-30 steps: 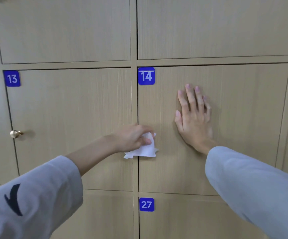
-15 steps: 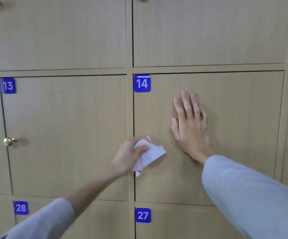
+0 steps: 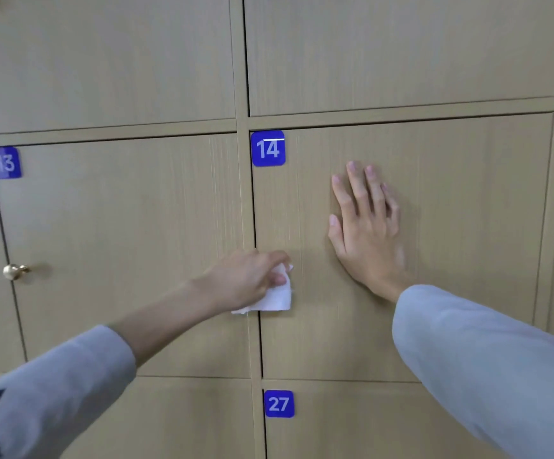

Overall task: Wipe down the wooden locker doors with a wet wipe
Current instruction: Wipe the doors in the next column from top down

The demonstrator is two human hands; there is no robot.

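- Now the left hand (image 3: 252,279) has slid back to the thin gap between two doors, after reaching a bit further right half a second ago — so it looks like a side-to-side rubbing stroke.
- Its fingers are curled round the white crumpled wet wipe (image 3: 277,294), which is pressed on the left edge of the light wooden locker door with the blue tag 14 (image 3: 467,226), about halfway down.
- The right hand (image 3: 366,231) has not moved: it lies flat on the same door, fingers straight and close together, holding nothing.
- I think that flat hand keeps the door from shaking while the wipe rubs.
- Most of door 14 is not reached yet, so there is plenty left to wipe.
- The light wooden door with the blue tag 13 (image 3: 120,243) is just to the left, with a round gold knob (image 3: 14,271).
- The door with the blue tag 27 (image 3: 352,422) is below.
- Every locker is closed — what is inside cannot be seen.
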